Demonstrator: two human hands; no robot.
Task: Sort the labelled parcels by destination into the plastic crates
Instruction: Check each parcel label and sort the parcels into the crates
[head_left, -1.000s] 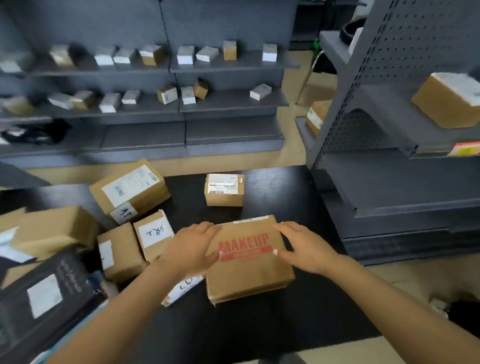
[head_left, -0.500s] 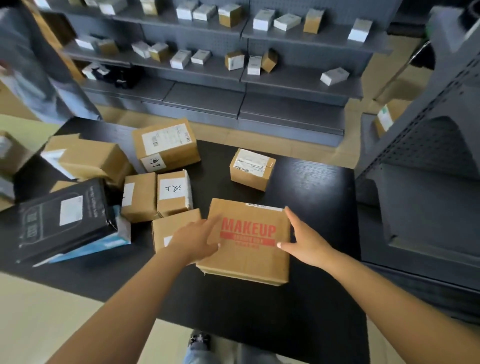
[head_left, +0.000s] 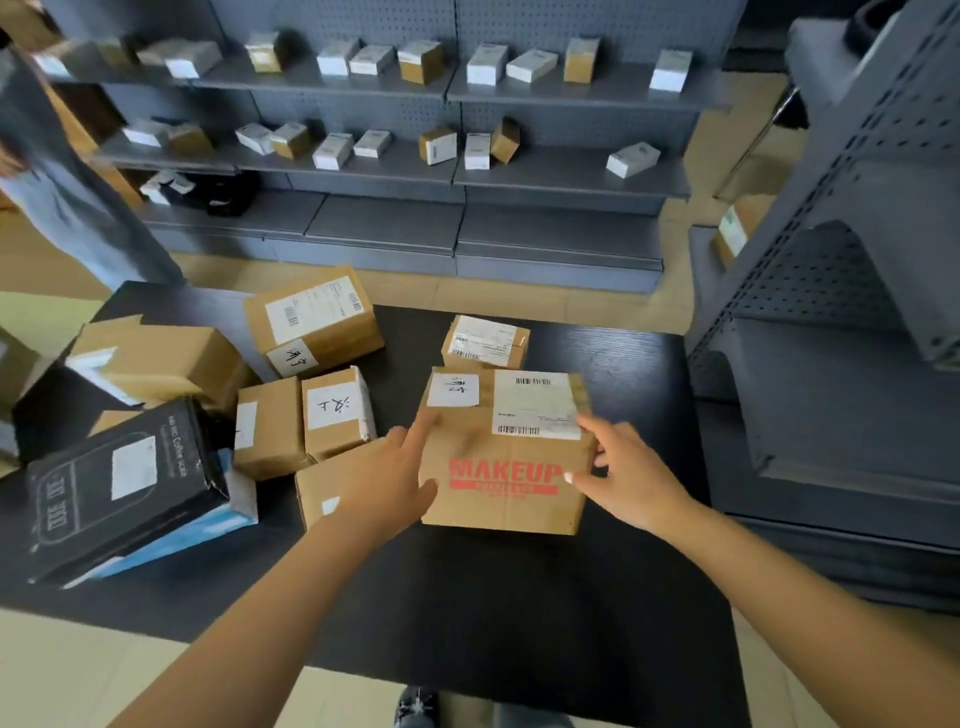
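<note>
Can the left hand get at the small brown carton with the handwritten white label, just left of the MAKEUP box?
Probably yes. The left hand rests at the brown cardboard MAKEUP box, right beside the small brown carton with the handwritten white label. The carton's top is uncovered, though neighbouring parcels crowd its sides.

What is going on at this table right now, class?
A person stands at a black table strewn with brown cardboard parcels. Both hands hold a brown cardboard box printed MAKEUP in red: the left hand presses its left side and the right hand its right side. The box is tipped so that its face with a white shipping label and a small handwritten sticker shows. No plastic crates are in view, so it is not yet sorted.
</note>
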